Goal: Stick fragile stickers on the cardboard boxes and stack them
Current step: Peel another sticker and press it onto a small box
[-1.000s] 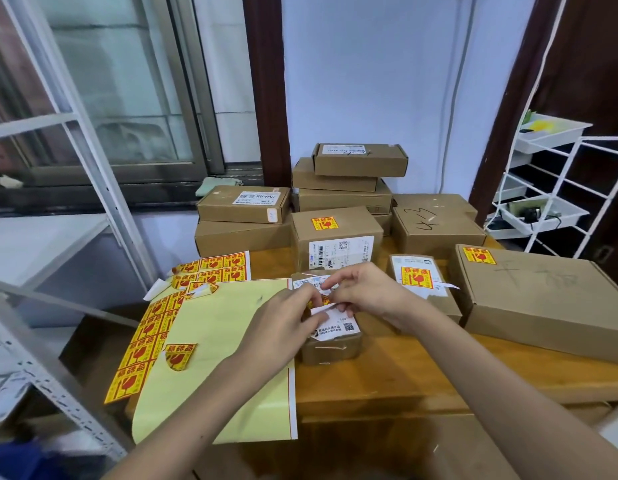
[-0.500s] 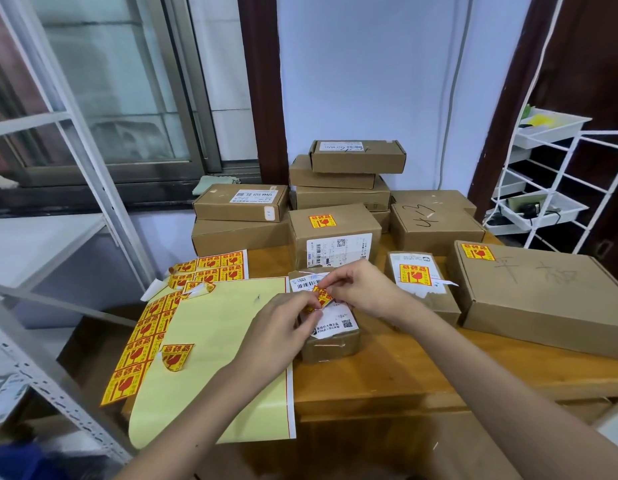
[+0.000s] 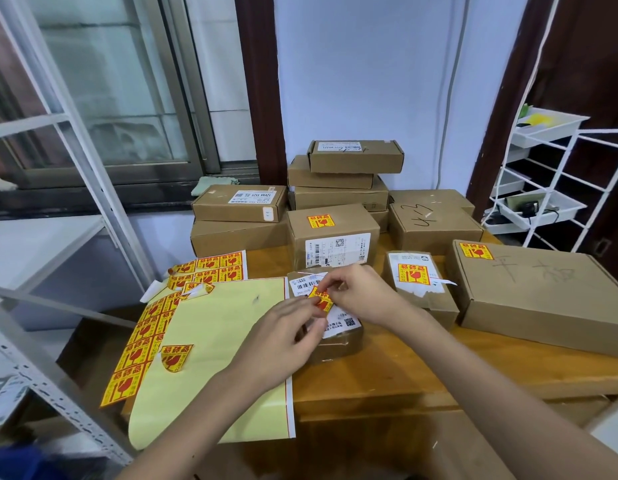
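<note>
Sticker (image 3: pixel 320 298) partly behind hands (image 3: pixel 321 317), prob.

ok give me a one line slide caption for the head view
Both hands, left hand and right hand, hold a fragile sticker over a small taped parcel on a box-crowded wooden table.

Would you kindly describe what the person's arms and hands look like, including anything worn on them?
Both forearms are bare up to the bottom edge of the picture, with no sleeves in view. The left hand and the right hand wear no gloves, and no rings, watch or bracelets show. The fingernails look short and unpainted.
</note>
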